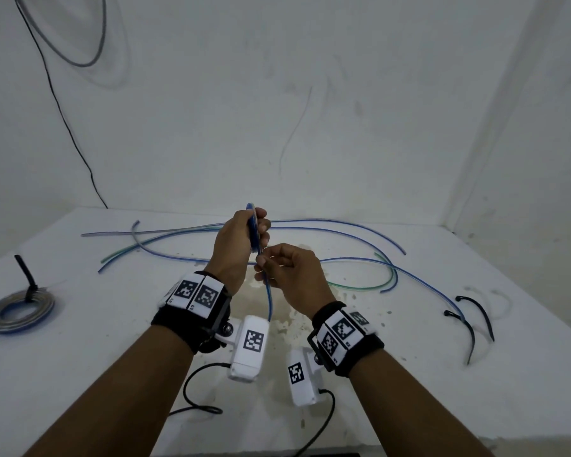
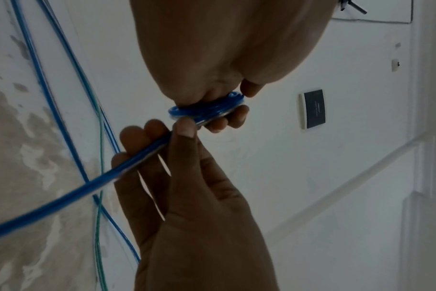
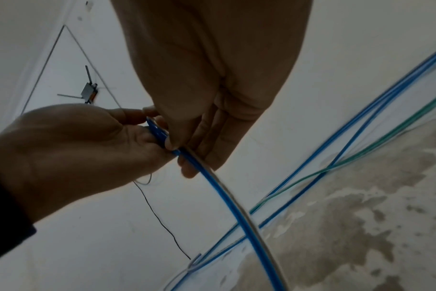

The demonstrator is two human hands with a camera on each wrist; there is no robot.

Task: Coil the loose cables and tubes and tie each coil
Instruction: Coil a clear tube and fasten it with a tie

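While coiling is under way: left hand [image 1: 236, 240] grips small blue coil [image 1: 253, 229] above table [image 1: 80, 357]; right hand [image 1: 292, 275] pinches its trailing blue tube [image 1: 269, 301]. Next: another wrap, then a tie.

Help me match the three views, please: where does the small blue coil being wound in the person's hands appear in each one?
Head: the blue coil sits just left of centre, edge-on, gripped by the left hand.
Left wrist: centre of the frame, below the palm, seen as a flat ring.
Right wrist: left of centre, mostly hidden between both hands.
Shared landmark: the right hand pinching the blue tube that leads off the coil.
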